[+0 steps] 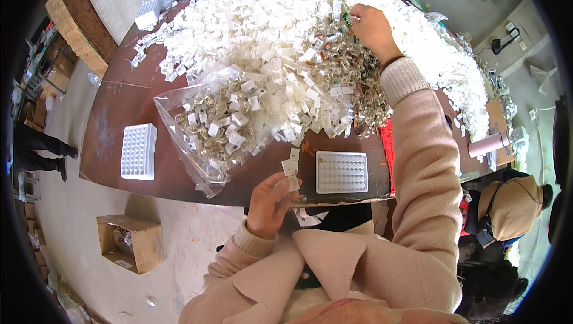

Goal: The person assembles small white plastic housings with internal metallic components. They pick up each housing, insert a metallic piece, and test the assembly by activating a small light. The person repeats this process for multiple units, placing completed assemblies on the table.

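Near the table's front edge, my left hand (267, 206) pinches a few small white cards (290, 167) between thumb and fingers, fanned upward. My right hand (373, 30) is stretched far over the table, at the upper edge of a pile of small shiny metallic pieces (352, 64). Its fingers are bent together, and what they hold, if anything, is too small to make out. Just left of those fingertips stands a white card (337, 9). A large heap of white cards and clear little bags (256, 19) spreads around and behind the metallic pile.
A white tray with rows of round hollows (342, 172) lies right of my left hand; stacked similar trays (138, 151) lie at left. Between them sits a clear plastic bag (206, 130) of carded pieces. A cardboard box (131, 243) stands on the floor. Other people are at both sides.
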`<move>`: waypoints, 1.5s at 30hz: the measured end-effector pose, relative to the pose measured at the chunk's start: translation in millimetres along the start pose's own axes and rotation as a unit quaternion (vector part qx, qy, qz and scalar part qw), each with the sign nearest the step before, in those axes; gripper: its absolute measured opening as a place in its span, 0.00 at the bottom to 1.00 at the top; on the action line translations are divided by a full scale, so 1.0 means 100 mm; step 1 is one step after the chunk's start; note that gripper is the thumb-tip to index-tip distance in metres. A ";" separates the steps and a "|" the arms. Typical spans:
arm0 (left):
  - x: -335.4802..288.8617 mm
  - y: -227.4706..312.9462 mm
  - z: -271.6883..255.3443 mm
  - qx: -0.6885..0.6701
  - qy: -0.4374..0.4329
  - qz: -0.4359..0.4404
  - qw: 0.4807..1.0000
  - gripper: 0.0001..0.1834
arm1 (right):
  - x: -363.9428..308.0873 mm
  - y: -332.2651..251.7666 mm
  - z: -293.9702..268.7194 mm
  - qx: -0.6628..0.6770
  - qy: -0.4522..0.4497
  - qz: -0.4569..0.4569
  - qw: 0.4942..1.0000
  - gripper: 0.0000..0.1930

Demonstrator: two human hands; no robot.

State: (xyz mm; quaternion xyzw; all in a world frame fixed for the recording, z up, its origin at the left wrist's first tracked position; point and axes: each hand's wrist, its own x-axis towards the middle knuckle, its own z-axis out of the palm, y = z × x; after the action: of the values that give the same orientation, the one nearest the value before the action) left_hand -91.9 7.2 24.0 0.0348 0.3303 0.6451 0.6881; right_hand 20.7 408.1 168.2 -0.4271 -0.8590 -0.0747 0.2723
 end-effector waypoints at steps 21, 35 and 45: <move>0.01 0.00 0.02 -0.004 -0.015 0.034 0.999 0.14 | 0.03 0.53 -0.49 0.420 0.140 0.120 0.889 0.14; -0.08 -0.24 0.13 0.060 -0.064 0.041 0.995 0.17 | -2.07 1.95 -0.54 0.255 0.066 0.422 0.867 0.23; -0.19 -0.43 0.32 0.089 -0.050 0.055 0.993 0.17 | -2.36 2.28 -0.07 0.095 0.070 0.446 0.887 0.17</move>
State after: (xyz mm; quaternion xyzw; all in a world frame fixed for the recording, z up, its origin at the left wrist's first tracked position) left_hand -37.8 -4.9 35.7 0.1462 0.3488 0.6477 0.6614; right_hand 314.8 384.1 25.0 -0.7307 -0.5598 0.1073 0.3757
